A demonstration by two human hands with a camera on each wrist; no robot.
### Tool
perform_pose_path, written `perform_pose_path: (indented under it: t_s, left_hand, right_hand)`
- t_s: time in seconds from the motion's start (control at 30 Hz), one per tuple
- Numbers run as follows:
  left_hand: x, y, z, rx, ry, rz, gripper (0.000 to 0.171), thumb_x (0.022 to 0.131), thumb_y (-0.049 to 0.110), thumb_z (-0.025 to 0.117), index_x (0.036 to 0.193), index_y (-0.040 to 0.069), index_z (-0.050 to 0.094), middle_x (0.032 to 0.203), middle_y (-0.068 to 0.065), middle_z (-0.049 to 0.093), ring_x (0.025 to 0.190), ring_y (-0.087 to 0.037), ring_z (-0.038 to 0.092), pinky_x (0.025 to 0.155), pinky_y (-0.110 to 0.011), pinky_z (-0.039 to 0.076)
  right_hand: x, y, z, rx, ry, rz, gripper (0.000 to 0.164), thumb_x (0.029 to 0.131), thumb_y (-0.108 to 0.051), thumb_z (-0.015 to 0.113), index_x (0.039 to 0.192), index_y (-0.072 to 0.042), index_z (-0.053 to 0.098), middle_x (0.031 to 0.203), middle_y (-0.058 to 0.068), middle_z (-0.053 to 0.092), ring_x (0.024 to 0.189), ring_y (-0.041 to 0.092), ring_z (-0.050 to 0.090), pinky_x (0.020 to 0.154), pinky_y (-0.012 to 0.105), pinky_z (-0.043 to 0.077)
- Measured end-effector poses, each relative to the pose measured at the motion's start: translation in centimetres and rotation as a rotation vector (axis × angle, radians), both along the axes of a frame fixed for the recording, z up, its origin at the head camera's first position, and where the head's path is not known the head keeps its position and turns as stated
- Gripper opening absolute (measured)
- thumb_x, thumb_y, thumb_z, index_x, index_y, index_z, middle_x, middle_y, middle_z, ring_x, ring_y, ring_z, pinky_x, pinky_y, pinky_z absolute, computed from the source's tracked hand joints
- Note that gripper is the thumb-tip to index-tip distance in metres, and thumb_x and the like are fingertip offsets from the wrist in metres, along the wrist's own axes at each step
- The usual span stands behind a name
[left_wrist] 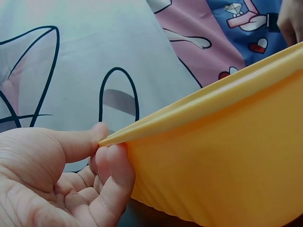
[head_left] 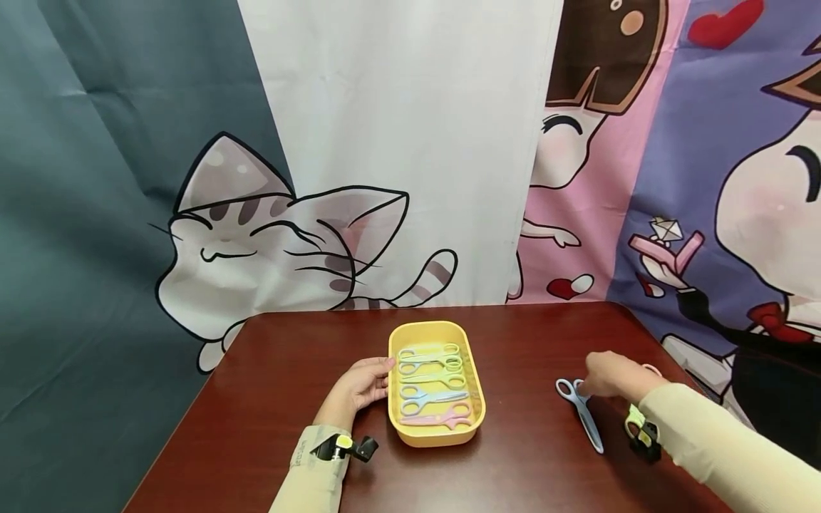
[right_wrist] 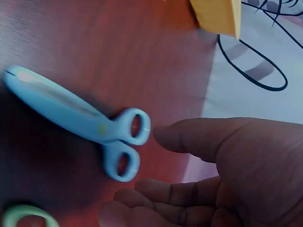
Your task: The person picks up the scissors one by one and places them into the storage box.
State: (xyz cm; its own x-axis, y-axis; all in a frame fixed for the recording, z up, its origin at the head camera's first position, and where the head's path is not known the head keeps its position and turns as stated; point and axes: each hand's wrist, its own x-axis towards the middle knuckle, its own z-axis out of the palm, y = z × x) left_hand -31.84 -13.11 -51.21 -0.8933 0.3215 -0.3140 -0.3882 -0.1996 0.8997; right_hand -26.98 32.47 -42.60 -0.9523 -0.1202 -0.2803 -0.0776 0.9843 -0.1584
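My left hand point(head_left: 366, 382) pinches the left rim of a yellow plastic basket point(head_left: 474, 420); in the left wrist view the thumb lies over the rim point(left_wrist: 189, 104) and the fingers curl beneath it. Inside lie several child-size scissors, among them a blue pair point(head_left: 426, 397) and a pink pair point(head_left: 442, 417). At the right, another pair of blue scissors point(head_left: 586, 417) lies on the table. My right hand point(head_left: 612, 376) is over its handle end. In the right wrist view the thumb and fingers stand apart beside the blue handles point(right_wrist: 135, 127), with nothing between them.
Green scissors point(head_left: 635, 417) lie partly hidden under the right forearm, and a green handle loop point(right_wrist: 28, 213) shows in the right wrist view. A dark red-brown table point(head_left: 276, 399) carries everything. Behind it hangs a cartoon-printed cloth point(head_left: 410, 128).
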Motion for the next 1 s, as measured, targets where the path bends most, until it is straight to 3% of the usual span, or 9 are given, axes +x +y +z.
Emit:
perform_pose_path:
  t_s: [0.17,0.37,0.53,0.83,1.0]
  left_hand:
    - [0.2,-0.1,-0.1,0.027,0.001,-0.006,0.037,0.106,0.016,0.054,0.131,-0.011,0.048,0.089,-0.003,0.065,0.070,-0.007,0.059,0.061,-0.020,0.055]
    - [0.2,-0.2,0.1,0.026,-0.008,-0.002,0.036,0.106,0.015,0.053,0.131,-0.011,0.048,0.088,-0.004,0.064,0.069,-0.007,0.058,0.060,-0.020,0.055]
    - [0.0,-0.3,0.0,0.034,-0.007,-0.001,0.037,0.107,0.015,0.053,0.132,-0.011,0.047,0.088,-0.004,0.064,0.067,-0.005,0.057,0.060,-0.019,0.055]
    - [0.2,-0.4,-0.7,0.027,0.005,-0.017,0.039,0.107,0.016,0.052,0.134,-0.012,0.046,0.090,-0.004,0.065,0.072,-0.006,0.060,0.062,-0.021,0.056]
    - [0.1,-0.2,-0.5,0.027,0.006,-0.007,0.041,0.106,0.016,0.054,0.134,-0.012,0.046,0.091,-0.005,0.066,0.073,-0.008,0.062,0.063,-0.021,0.056]
  right_hand:
    - [0.8,-0.2,-1.6,-0.060,-0.025,-0.031,0.029,0.080,-0.021,0.078,0.070,-0.005,0.057,0.061,0.008,0.057,0.046,0.020,0.061,0.045,0.032,0.052]
    - [0.8,-0.4,-2.7,-0.110,-0.110,-0.083,0.030,0.082,-0.019,0.079,0.074,-0.001,0.056,0.058,0.014,0.060,0.044,0.024,0.063,0.044,0.037,0.056]
    - [0.6,-0.5,-3.1,-0.122,-0.127,-0.115,0.030,0.083,-0.018,0.078,0.075,0.000,0.055,0.058,0.016,0.060,0.043,0.025,0.063,0.044,0.038,0.056]
    - [0.6,-1.0,-3.9,-0.117,-0.086,-0.107,0.020,0.078,-0.011,0.071,0.070,-0.002,0.057,0.057,0.013,0.059,0.042,0.024,0.062,0.042,0.037,0.055]
    - [-0.5,-1.9,-2.6,-0.045,0.047,-0.020,0.021,0.076,-0.014,0.075,0.072,-0.004,0.057,0.065,0.009,0.055,0.051,0.021,0.059,0.046,0.032,0.051]
